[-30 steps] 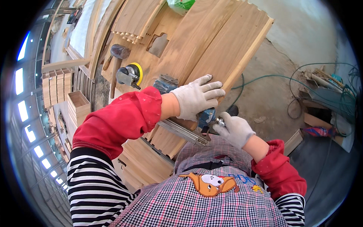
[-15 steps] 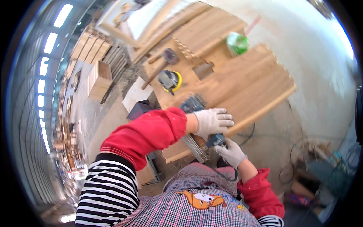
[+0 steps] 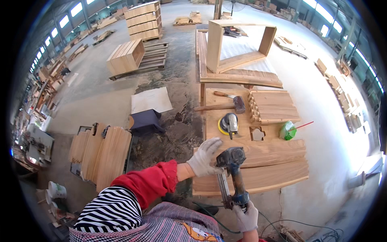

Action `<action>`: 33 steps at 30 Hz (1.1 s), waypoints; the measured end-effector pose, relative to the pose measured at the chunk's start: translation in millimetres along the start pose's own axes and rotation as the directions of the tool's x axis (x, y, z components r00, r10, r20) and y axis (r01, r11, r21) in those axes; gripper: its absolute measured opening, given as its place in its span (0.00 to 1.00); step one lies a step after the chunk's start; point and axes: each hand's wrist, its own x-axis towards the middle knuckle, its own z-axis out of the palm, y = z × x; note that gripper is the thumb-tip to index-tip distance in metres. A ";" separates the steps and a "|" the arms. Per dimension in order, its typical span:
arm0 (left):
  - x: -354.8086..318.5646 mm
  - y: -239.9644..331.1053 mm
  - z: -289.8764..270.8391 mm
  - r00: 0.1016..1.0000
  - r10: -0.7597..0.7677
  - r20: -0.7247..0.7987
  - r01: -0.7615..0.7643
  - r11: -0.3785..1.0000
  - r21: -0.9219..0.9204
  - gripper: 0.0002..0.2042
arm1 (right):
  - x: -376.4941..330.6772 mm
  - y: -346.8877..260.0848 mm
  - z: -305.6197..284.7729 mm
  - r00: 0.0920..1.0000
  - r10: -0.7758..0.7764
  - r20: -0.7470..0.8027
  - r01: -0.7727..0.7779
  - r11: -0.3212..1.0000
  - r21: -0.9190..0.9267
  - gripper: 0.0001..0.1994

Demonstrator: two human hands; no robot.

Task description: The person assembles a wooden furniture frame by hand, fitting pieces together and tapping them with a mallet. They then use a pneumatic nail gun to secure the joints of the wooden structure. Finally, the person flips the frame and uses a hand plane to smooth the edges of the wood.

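Note:
A blue and black nail gun [image 3: 238,177] with a silver magazine is held over the near edge of the wooden boards [image 3: 258,177]. My right hand [image 3: 246,218], in a white glove, is closed around the lower end of its handle. My left hand [image 3: 204,156], also gloved, is open just left of the tool's head, fingers stretched out. It is close to the boards' left end; whether it touches them or the tool I cannot tell. Beyond it, a sander [image 3: 229,124] with a yellow-rimmed pad lies on the workbench [image 3: 213,107].
A mallet [image 3: 239,105], a wooden-handled chisel [image 3: 223,94], a finger-jointed panel [image 3: 274,107] and a green bag [image 3: 288,130] with a red straw share the bench. Stacked boards [image 3: 109,155] stand at left. A wooden frame [image 3: 215,48] is behind. A hose [image 3: 282,222] runs across the floor.
The view has swung and levelled, showing more of the workshop. My left hand, earlier stretched over the boards beside the nail gun, is now left of the tool's head. The right hand keeps its grip.

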 end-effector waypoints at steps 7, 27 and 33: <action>-100.3 -72.8 -144.7 0.925 -0.162 0.344 0.372 0.575 -0.729 0.46 | -48.9 -126.4 111.9 0.981 -0.084 0.175 0.128 0.957 -0.260 0.18; -216.5 -134.6 -389.0 0.995 -0.093 -0.032 0.089 0.989 -0.118 0.30 | 37.7 -286.9 374.8 0.426 -0.499 0.755 0.650 0.749 0.128 0.21; -156.1 -198.3 -397.2 0.998 0.032 -0.053 -0.031 0.999 0.007 0.35 | 127.1 -295.9 397.8 0.443 -0.555 0.704 0.700 0.705 0.115 0.18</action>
